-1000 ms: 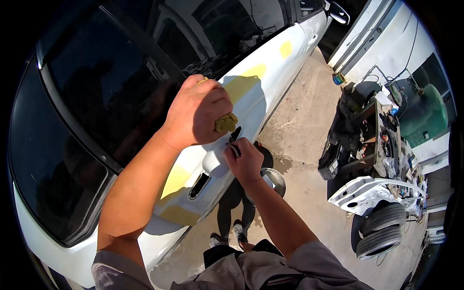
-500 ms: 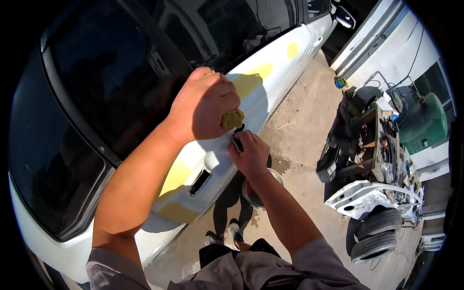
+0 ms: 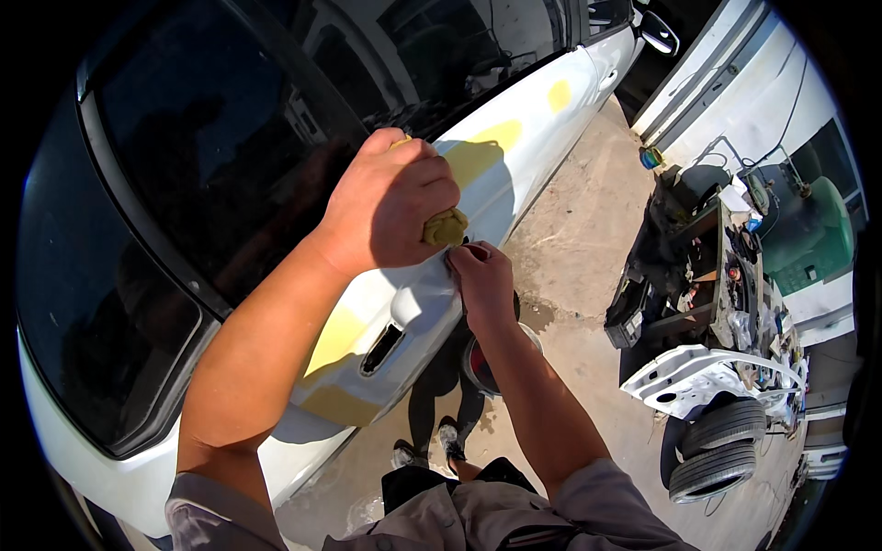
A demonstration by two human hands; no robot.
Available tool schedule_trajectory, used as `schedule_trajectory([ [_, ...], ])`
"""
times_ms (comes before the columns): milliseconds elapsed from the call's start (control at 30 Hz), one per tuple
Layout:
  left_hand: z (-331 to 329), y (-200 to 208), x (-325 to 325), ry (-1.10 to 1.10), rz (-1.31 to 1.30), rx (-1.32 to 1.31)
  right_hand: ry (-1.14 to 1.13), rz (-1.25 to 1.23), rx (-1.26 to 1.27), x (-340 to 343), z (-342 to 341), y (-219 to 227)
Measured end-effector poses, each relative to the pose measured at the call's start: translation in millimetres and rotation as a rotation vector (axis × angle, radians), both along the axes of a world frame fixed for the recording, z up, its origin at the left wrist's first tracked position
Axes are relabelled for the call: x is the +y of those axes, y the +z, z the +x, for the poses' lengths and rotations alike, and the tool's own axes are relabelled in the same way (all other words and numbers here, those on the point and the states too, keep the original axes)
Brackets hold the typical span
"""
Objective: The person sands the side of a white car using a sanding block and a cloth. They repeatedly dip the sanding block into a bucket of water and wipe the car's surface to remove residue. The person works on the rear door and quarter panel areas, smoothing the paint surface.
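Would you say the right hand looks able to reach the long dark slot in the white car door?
Probably yes: the right hand is near the slot, with only the white car door's surface visible between them; the left hand appears out of the way.

I look out from the left of two wide fisheye lenses on my head, above my bare forearms, pitched steeply down and ahead. My left grip (image 3: 390, 207) and right grip (image 3: 484, 280) sit close, near the centre; my grey cloth sleeve (image 3: 220, 505) enters at the lower edge, my shoes (image 3: 450, 441) just above it. The white car with dark glass (image 3: 404, 308) runs obliquely, so near that it fills the left side. Two black rubber tyres (image 3: 721, 428) lie farther off, rightward.
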State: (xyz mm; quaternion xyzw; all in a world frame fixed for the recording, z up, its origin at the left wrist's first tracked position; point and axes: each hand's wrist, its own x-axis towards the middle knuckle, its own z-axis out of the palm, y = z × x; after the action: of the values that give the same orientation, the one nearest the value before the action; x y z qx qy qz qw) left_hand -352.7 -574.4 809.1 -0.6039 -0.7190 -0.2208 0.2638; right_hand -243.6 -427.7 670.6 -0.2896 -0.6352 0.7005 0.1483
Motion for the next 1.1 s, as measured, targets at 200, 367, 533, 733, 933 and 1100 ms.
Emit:
schedule_trajectory([
  [200, 2.0, 1.2, 5.6, 0.011, -0.01, -0.006, 0.113, 0.402, -0.19, 12.2, -3.4, 12.6],
  [367, -1.3, 3.2, -4.7, 0.017, -0.024, -0.007, 0.42, 1.043, -0.09, 10.7, 20.4, 39.1],
  [533, 0.5, 3.9, 1.4, 0.005, 0.001, 0.007, 0.145, 0.668, -0.092, 31.5, 40.5, 4.0],
  [733, -0.7, -1.3, -2.1, -0.001, 0.006, 0.005, -0.073, 0.145, -0.044, 8.1, 19.2, -15.2],
  [933, 1.0, 1.4, 0.1, 0.011, -0.018, 0.0, -0.156, 0.188, -0.132, -25.7, 20.7, -15.6],
  [1100, -2.4, 2.6, -6.8, 0.011, -0.028, -0.006, 0.126, 0.334, -0.113, -2.7, 51.1, -5.4],
])
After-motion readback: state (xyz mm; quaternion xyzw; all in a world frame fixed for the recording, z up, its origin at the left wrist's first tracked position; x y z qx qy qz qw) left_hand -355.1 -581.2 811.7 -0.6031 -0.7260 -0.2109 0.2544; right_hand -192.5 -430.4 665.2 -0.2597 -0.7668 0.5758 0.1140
